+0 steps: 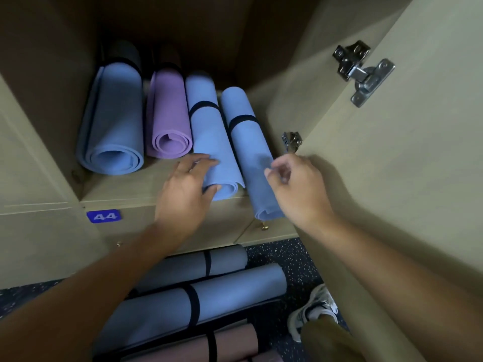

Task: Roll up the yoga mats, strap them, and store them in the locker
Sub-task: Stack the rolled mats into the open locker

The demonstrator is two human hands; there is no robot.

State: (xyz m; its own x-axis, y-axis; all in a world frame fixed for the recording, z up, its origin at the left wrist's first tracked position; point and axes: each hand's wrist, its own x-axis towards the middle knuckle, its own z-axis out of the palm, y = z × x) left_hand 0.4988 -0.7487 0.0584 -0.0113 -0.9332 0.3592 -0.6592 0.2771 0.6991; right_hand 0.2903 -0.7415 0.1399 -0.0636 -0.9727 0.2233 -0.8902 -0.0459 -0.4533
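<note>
Several rolled, strapped yoga mats lie side by side in the open locker [162,197]: a wide blue mat [115,121] at the left, a purple mat [168,113], then two slimmer blue mats. My left hand [183,189] grips the near end of the third mat [209,137], fingers on top and thumb at its rolled end. The rightmost blue mat [248,147] sticks out past the shelf edge. My right hand [298,184] hovers at its right side with fingers loosely curled, holding nothing; contact is blurred.
The locker door [392,178] stands open at the right with two metal hinges [363,71]. A blue label 44 [104,216] marks the locker below. On the speckled floor lie more strapped mats, grey-blue [183,307] and pink [209,343]. My shoe [313,309] is beside them.
</note>
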